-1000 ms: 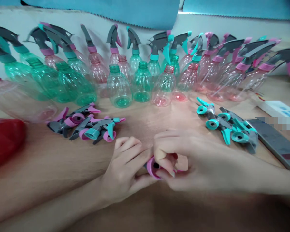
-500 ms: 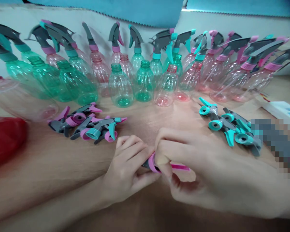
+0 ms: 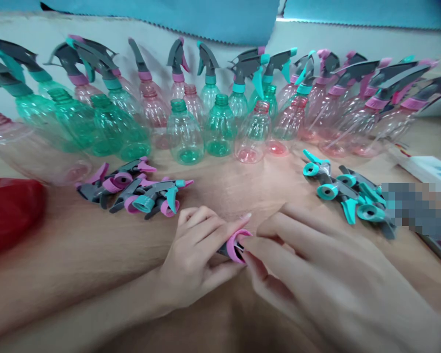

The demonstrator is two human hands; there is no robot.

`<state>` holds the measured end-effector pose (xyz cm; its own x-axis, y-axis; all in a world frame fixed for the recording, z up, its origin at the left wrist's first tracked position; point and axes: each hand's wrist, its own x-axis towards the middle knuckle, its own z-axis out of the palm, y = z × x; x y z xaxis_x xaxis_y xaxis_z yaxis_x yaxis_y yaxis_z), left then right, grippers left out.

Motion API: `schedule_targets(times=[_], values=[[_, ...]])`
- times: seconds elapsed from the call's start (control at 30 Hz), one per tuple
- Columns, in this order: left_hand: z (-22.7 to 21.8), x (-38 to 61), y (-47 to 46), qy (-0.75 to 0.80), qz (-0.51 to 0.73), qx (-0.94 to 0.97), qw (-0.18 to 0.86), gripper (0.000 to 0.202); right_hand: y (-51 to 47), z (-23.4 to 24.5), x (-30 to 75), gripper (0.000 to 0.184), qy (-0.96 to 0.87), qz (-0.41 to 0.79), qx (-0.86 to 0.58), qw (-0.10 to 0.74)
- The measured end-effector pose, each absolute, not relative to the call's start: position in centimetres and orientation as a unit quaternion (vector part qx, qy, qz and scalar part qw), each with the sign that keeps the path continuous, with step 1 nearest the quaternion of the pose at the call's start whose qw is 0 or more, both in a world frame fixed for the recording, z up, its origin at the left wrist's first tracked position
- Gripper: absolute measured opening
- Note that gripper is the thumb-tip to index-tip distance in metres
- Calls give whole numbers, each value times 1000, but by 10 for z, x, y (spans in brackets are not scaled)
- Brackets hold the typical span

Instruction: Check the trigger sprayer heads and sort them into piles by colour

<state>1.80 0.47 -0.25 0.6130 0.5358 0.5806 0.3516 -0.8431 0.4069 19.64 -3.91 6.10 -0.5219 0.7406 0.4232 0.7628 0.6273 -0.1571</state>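
My left hand (image 3: 191,255) is closed round a grey spray trigger head with a pink collar (image 3: 232,245), its open end turned to the right. Most of that trigger head is hidden inside my fingers. The thumb and forefinger of my right hand (image 3: 312,274) are pinched together at the mouth of the collar. Something thin and whitish shows inside the collar by those fingertips, too small to name. Left of my hands lies a pile of mostly pink-collared trigger heads (image 3: 132,189). A pile of turquoise-collared trigger heads (image 3: 347,191) lies to the right.
Along the back stand green bottles (image 3: 185,132) and pink bottles (image 3: 253,135), some open and several fitted with trigger heads. A red bag-like thing (image 3: 12,215) is at the left edge. At the right are a white box (image 3: 431,169) and a blurred-out patch.
My right hand has lowered and turned, and its fingertips now pinch at the collar's mouth. More of the pink collar shows. The left hand keeps its hold.
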Motion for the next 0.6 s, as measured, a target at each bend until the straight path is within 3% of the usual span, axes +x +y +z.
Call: schedule_targets(times=[0.33, 0.47, 0.6], values=[[-3, 18, 4, 277, 357, 880, 148, 38, -38, 50, 190, 22, -840, -51, -465, 274], [-1, 18, 5, 284, 354, 876, 163, 40, -21, 67, 206, 17, -835, 126, -469, 258], [2, 18, 6, 291, 358, 871, 170, 32, -2, 87, 226, 16, -807, 333, -459, 161]])
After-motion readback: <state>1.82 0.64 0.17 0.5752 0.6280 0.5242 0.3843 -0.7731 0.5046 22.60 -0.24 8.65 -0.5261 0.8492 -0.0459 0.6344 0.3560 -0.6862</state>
